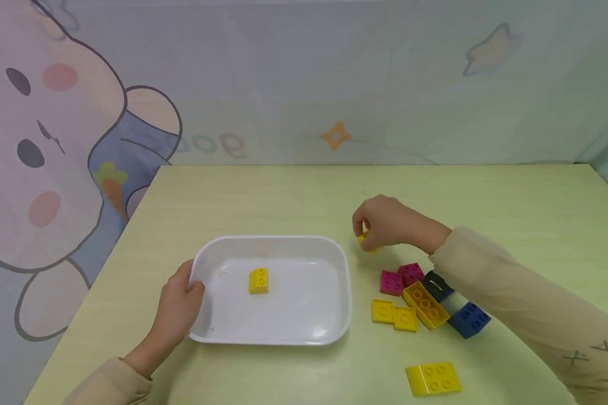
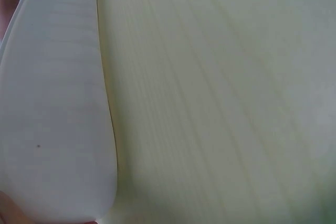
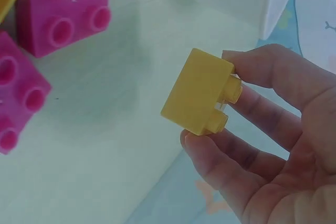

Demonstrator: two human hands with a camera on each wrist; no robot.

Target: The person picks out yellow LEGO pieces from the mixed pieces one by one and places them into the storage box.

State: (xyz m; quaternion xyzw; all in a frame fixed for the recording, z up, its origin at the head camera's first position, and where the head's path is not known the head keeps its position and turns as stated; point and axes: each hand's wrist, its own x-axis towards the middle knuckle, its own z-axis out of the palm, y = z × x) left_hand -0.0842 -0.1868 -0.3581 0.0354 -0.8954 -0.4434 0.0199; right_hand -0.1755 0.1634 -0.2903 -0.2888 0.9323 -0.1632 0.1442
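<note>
Yellow brick: I'm watching the right hand pinching it.
White tray: sitting between hands, left hand gripping its rim.
Fingertips: gripping brick ends alone; loosening could be inviting a drop.

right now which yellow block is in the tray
The small sloped yellow block, alone in the tray; others are on the table or in the right hand.

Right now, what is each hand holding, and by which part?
Right hand: a yellow block, pinched by two opposite sides. Left hand: the white tray, by its left rim.
</note>
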